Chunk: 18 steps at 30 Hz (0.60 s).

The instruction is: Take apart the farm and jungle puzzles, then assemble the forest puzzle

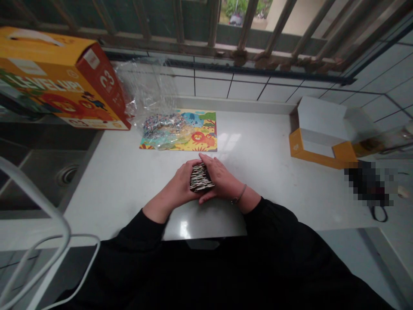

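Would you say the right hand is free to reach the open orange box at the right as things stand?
Probably not at once: the right hand and left hand together clasp the stack of puzzle pieces. The counter toward the open orange box looks unobstructed.

both hands, left hand (179, 183) and right hand (221, 178), clasp a stack of puzzle pieces (200, 177) between them above the white bench (264, 172). beyond lie a colourful puzzle sheet (200, 131), a clear plastic bag (155, 107) and an open orange box (319, 137).
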{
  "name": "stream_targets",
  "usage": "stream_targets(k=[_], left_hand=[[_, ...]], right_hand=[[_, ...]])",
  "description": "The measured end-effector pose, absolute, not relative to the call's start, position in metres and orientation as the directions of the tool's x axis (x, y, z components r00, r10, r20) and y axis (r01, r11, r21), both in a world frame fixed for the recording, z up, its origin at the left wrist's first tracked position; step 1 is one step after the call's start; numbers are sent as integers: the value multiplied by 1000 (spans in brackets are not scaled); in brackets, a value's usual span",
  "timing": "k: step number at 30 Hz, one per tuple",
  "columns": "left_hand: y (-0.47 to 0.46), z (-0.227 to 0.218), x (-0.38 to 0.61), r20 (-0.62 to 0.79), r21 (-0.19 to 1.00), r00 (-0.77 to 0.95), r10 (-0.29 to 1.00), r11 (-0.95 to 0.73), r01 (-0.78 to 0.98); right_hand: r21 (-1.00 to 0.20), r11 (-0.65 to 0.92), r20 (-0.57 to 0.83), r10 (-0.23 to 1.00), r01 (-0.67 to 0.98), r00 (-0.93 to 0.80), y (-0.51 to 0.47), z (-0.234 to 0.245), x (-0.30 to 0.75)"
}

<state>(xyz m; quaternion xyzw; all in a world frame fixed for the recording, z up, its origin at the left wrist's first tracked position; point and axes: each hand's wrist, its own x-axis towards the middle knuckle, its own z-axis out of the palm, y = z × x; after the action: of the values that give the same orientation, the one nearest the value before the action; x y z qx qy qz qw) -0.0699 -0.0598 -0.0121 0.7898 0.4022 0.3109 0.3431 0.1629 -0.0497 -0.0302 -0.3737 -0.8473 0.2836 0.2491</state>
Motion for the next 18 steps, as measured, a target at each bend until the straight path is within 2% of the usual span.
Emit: stream_targets(k=[7, 11, 14, 18], left_hand=[[-55, -29, -54, 325, 723, 380, 866, -486, 490], [-52, -39, -51, 396, 674, 304, 866, -499, 545], [-49, -38, -61, 341, 677, 320, 884, -467, 569], [-40, -19, -95, 234, 689, 427, 873, -459, 561]], right_hand=[[-754, 571, 313, 748, 326, -586, -24, -29, 165], [-777, 544, 326, 778, 317, -537, -22, -26, 165], [-769, 535, 313, 793, 351, -523, -23, -25, 164], [-735, 551, 306, 790, 396, -531, -23, -23, 165]])
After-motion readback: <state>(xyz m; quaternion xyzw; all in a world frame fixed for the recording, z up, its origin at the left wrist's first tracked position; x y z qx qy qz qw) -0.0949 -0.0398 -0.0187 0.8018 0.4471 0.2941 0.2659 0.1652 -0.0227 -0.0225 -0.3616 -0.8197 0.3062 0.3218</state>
